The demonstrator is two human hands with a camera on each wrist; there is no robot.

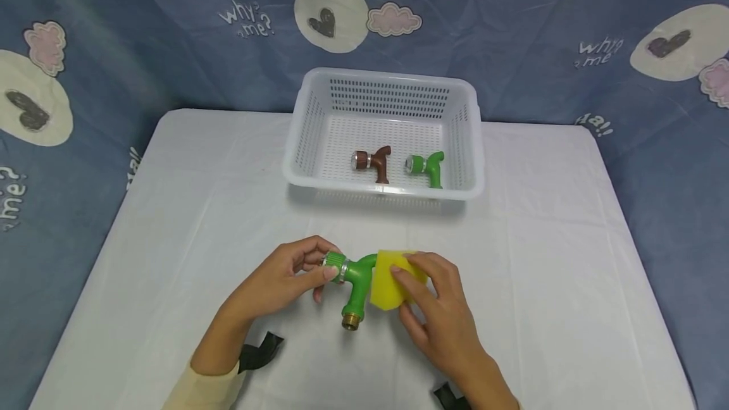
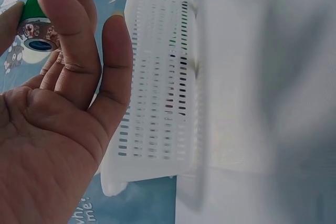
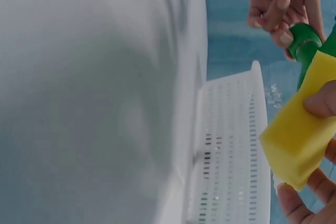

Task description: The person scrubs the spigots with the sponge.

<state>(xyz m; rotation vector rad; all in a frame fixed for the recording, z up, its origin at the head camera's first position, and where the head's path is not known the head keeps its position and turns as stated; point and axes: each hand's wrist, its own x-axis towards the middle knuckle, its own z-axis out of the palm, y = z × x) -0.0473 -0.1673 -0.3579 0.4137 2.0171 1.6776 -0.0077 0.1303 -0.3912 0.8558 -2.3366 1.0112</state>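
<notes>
My left hand (image 1: 293, 274) grips a green tap (image 1: 359, 280) by its ribbed collar, thumb in front and fingers behind. The tap's brass threaded end points down toward me, and its curved arm reaches right. My right hand (image 1: 441, 309) pinches a yellow sponge (image 1: 390, 280) between thumb and fingers, the sponge right at the tap's curved end. In the left wrist view, the tap's collar (image 2: 34, 11) shows its round opening beside the fingertips. The right wrist view has the sponge (image 3: 302, 129) overlapping part of the tap (image 3: 305, 45).
Behind the hands a white plastic basket (image 1: 384, 192) stands at the table's far edge. In it lie a brown tap (image 1: 380, 163) and another green tap (image 1: 431, 168). A white cloth covers the table (image 1: 552, 258); a blue printed curtain (image 1: 484, 24) hangs behind.
</notes>
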